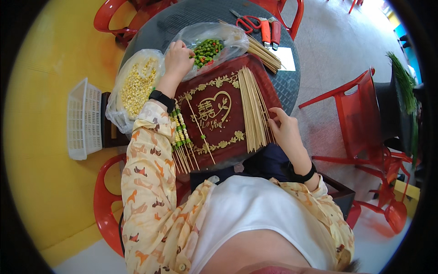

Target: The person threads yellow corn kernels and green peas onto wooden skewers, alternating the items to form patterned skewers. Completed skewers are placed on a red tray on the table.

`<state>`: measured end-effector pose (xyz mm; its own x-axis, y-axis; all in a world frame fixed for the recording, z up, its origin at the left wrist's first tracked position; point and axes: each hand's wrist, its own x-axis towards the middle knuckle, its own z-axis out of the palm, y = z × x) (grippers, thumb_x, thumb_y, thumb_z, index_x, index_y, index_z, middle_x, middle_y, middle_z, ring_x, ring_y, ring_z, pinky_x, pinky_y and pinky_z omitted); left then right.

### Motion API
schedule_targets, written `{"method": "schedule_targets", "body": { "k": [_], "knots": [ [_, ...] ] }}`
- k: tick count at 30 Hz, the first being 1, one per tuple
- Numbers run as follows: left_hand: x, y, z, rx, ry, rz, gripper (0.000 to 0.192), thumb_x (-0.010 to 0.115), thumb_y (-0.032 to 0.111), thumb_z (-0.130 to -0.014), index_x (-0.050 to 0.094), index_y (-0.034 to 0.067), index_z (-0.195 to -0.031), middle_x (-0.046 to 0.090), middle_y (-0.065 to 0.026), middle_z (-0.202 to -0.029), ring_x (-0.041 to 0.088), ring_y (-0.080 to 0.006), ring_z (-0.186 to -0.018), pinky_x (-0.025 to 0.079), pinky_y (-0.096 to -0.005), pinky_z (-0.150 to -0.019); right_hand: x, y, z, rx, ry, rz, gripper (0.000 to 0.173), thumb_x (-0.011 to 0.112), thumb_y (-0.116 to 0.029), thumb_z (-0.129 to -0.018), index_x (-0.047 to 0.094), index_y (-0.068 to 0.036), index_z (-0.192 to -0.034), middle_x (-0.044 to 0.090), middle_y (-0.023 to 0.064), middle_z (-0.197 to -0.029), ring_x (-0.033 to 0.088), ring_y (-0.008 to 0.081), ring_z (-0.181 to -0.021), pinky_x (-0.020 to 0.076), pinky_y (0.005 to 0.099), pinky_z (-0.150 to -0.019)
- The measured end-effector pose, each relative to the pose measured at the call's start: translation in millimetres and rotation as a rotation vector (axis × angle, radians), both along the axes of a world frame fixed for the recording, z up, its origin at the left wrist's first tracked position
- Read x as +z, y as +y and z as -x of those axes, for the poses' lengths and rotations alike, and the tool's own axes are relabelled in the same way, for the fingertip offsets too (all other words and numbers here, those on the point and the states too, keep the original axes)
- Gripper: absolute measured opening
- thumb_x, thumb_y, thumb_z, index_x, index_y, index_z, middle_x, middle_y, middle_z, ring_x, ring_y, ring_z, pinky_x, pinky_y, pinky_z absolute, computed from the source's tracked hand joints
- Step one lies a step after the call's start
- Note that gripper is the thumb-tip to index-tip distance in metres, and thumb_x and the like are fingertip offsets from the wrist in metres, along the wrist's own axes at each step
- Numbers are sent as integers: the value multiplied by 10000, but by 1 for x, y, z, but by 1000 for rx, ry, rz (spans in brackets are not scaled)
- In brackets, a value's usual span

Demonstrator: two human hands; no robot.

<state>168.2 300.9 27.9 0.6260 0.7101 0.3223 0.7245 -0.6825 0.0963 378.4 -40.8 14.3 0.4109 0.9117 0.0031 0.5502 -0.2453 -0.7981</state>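
Note:
My left hand point(178, 61) reaches over the near side of a clear plastic bag point(236, 37) of cut green vegetable pieces point(208, 49) with some red bits. Its fingertips are at the pieces; whether they pinch one is hidden. My right hand point(286, 132) is at the right rim of a dark red tray point(222, 126), fingers apart, beside a bundle of bamboo skewers point(252, 113). A single skewer point(198, 125) lies on the tray with one green piece on it. Partly under my left forearm lie several skewers threaded with corn kernels and green pieces point(179, 126).
A plastic bag of loose corn kernels point(137, 89) sits left on the round table point(157, 25). More skewers point(263, 56), red-handled scissors point(248, 24), two utility knives point(270, 32) and white paper point(286, 58) lie behind. A white plastic basket point(85, 120) and red chairs point(356, 120) stand around.

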Motion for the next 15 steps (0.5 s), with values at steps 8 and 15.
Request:
{"method": "schedule_targets", "body": {
  "k": [8, 15],
  "knots": [
    [-13, 11, -14, 81, 161, -53, 163, 812, 230, -756, 783, 73, -785, 612, -83, -1027, 574, -290, -1094, 537, -423, -880, 17, -7, -4, 78, -53, -104, 285, 641, 10, -894, 678, -18, -1176, 692, 200, -863, 695, 335, -735, 541, 405, -648],
    [-11, 21, -17, 122, 190, 28, 129, 794, 222, -794, 779, 95, -777, 609, -90, -1018, 568, -299, -1095, 524, -419, -912, 36, -10, -2, 187, 284, -290, 233, 645, 29, -901, 739, -19, -1108, 713, 93, -856, 642, 157, -667, 501, 290, -608]
  ]
}}
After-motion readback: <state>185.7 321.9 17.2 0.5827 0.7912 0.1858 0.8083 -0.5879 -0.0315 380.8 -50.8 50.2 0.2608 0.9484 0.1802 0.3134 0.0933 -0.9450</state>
